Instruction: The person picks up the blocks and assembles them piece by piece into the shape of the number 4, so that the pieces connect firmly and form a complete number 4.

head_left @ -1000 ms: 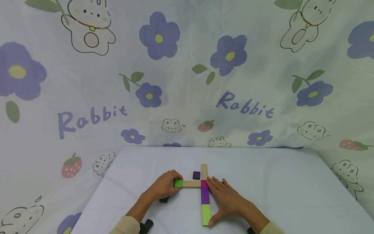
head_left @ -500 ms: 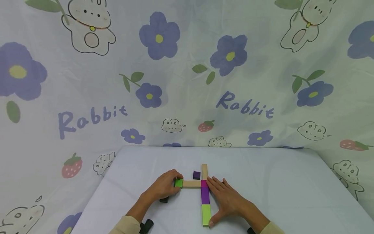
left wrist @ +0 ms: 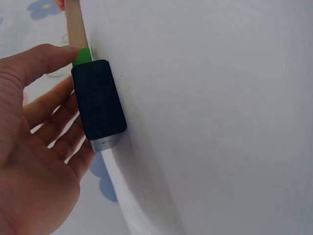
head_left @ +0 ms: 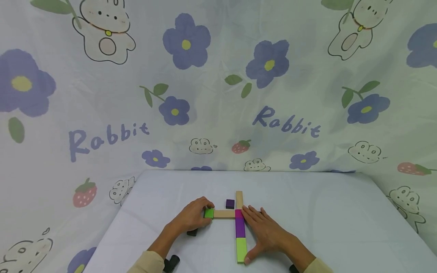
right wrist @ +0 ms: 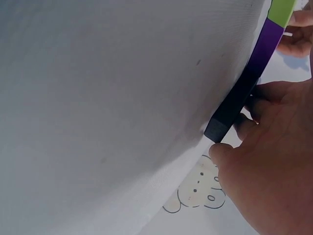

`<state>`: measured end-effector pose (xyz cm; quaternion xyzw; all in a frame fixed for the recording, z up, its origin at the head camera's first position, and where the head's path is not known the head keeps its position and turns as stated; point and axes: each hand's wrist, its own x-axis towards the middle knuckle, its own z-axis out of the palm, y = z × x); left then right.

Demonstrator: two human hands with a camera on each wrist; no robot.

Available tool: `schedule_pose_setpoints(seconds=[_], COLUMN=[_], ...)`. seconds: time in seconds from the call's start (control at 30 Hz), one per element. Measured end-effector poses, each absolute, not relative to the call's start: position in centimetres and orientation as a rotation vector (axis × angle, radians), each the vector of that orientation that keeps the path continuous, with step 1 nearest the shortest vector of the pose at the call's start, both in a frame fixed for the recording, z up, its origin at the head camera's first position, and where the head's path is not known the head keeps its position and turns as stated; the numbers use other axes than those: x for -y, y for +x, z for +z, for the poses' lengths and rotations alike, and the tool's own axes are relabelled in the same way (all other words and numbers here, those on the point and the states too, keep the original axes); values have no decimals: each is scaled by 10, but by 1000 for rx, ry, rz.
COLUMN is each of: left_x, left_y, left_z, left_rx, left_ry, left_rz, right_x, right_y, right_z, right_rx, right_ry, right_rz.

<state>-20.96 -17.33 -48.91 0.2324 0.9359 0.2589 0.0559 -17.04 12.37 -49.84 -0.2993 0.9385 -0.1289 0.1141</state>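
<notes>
My left hand (head_left: 192, 215) pinches a small green block (head_left: 209, 213) between thumb and fingers. The block touches the left end of a plain wooden block (head_left: 224, 214). That wooden block meets a column of a pink block (head_left: 238, 214), a purple block (head_left: 240, 228) and a lime green block (head_left: 241, 250). Another wooden block (head_left: 239, 200) extends the column at its far end. My right hand (head_left: 268, 234) lies along the column's right side, fingers straight and spread, fingertips by the pink block and thumb at the lime block's near end.
A dark purple cube (head_left: 230, 204) stands in the corner between the two wooden blocks. Under my left hand shows a dark object (head_left: 192, 232), partly hidden. Black block-like things appear in the left wrist view (left wrist: 99, 100) and right wrist view (right wrist: 231, 108). A printed curtain (head_left: 218, 94) hangs behind the table.
</notes>
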Motion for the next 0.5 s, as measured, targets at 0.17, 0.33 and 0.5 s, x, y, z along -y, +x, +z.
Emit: schedule_pose_setpoints(seconds=[0.17, 0.33, 0.5], left_x=[173, 173, 176], left_y=[-210, -210, -210], left_z=[-489, -489, -489], left_rx=[-2840, -2827, -2811], left_ry=[713, 705, 706], left_rz=[782, 796, 817], right_x=[-124, -124, -123], right_y=[-171, -171, -172], right_z=[-499, -499, -500], right_rx=[-2753, -2754, -2750], right_ry=[-880, -882, -872], right_rz=[-370, -368, -365])
